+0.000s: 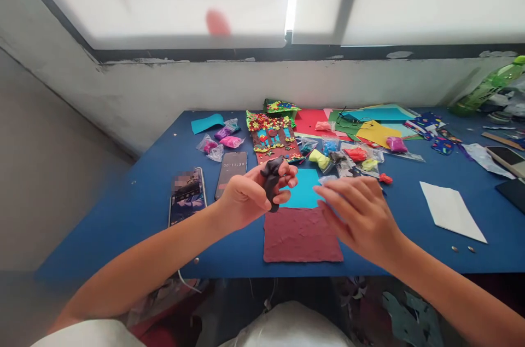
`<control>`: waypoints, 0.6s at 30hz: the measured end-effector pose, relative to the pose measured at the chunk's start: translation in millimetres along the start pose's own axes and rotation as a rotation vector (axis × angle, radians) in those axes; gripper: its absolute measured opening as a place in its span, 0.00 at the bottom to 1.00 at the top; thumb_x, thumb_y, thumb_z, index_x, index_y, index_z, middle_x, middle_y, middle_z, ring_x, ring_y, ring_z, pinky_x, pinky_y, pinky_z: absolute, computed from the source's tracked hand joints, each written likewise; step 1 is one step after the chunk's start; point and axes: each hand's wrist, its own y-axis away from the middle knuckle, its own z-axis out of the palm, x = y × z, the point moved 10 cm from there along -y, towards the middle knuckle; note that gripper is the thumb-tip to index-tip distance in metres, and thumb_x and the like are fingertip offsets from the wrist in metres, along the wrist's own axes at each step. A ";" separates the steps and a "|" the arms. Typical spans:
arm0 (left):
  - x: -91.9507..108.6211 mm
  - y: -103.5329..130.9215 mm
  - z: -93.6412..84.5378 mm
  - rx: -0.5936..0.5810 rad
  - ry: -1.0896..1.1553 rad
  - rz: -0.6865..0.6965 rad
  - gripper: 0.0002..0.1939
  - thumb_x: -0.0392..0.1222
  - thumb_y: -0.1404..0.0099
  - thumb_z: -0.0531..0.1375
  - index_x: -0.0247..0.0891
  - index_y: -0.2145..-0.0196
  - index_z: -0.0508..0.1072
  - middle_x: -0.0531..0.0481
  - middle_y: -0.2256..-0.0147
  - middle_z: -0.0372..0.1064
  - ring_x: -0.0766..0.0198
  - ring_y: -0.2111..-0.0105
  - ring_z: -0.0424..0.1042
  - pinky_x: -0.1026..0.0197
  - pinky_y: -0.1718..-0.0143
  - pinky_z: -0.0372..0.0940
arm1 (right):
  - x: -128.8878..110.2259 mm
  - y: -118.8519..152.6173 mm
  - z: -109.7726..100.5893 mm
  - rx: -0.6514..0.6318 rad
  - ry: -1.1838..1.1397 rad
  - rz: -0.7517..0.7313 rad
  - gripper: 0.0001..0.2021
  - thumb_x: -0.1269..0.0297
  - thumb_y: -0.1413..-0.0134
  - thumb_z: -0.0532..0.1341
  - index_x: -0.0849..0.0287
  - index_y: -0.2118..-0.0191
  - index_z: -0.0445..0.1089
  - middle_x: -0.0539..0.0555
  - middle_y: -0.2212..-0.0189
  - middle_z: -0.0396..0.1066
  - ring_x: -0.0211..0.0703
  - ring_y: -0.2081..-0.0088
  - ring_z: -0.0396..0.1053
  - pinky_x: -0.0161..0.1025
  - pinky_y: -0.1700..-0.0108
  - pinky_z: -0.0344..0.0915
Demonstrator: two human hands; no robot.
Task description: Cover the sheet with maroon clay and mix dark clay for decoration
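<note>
In my left hand (246, 194) is a lump of black modelling clay (271, 185), gripped between the thumb and curled fingers above the table. My right hand (361, 215) hangs to the right of it, fingers stretched out and apart from the clay, with nothing visible in them. Below both hands lies a sheet of paper (303, 191), bright blue, its lower part covered by a flat maroon clay layer (302, 237). Behind my left hand stands a decorated clay piece (275, 142) with brown, blue, red and yellow shapes.
Two phones, one showing a timer (231, 172) and one a picture (187, 202), lie at left. Bagged clay in several colours, including yellow clay (320, 158), spreads behind my hands. White paper (453, 210) lies at right, and a green bottle (488, 87) leans at the far right.
</note>
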 end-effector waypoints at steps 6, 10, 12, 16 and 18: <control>-2.6 -1.8 15.9 -0.038 0.002 -0.013 0.20 0.23 0.70 0.54 0.34 0.75 0.68 0.48 0.65 0.63 0.66 0.67 0.62 0.67 0.77 0.52 | -43.2 -26.4 -21.7 0.133 -0.254 -0.093 0.08 0.72 0.38 0.59 0.63 0.53 0.70 0.51 0.71 0.75 0.36 0.71 0.68 0.39 0.64 0.60; -5.6 3.5 17.3 -0.052 0.021 -0.045 0.20 0.23 0.69 0.55 0.34 0.74 0.69 0.48 0.67 0.64 0.67 0.68 0.63 0.67 0.74 0.56 | -34.7 -34.0 -9.9 0.186 -0.453 -0.002 0.04 0.76 0.39 0.59 0.62 0.61 0.69 0.53 0.70 0.76 0.37 0.68 0.71 0.39 0.63 0.62; -1.6 3.7 9.8 -0.011 0.064 -0.016 0.16 0.26 0.65 0.57 0.33 0.73 0.70 0.47 0.67 0.65 0.66 0.68 0.64 0.66 0.72 0.60 | -31.6 -33.9 -3.8 0.206 -0.461 0.000 0.05 0.77 0.40 0.59 0.62 0.64 0.68 0.53 0.71 0.75 0.37 0.70 0.69 0.38 0.65 0.62; 4.9 -2.8 -11.2 0.136 0.141 0.059 0.06 0.37 0.45 0.58 0.33 0.77 0.69 0.48 0.72 0.64 0.67 0.72 0.65 0.67 0.74 0.62 | -40.0 -33.7 4.7 0.212 -0.302 -0.076 0.07 0.75 0.37 0.52 0.61 0.63 0.65 0.53 0.75 0.71 0.41 0.72 0.67 0.39 0.67 0.62; 2.0 -5.7 -17.2 0.232 0.149 0.068 0.15 0.38 0.39 0.55 0.34 0.82 0.65 0.50 0.76 0.62 0.70 0.78 0.62 0.68 0.78 0.60 | -41.1 -37.7 4.1 0.262 -0.139 -0.037 0.11 0.67 0.33 0.47 0.61 0.59 0.66 0.60 0.67 0.74 0.47 0.62 0.71 0.45 0.58 0.63</control>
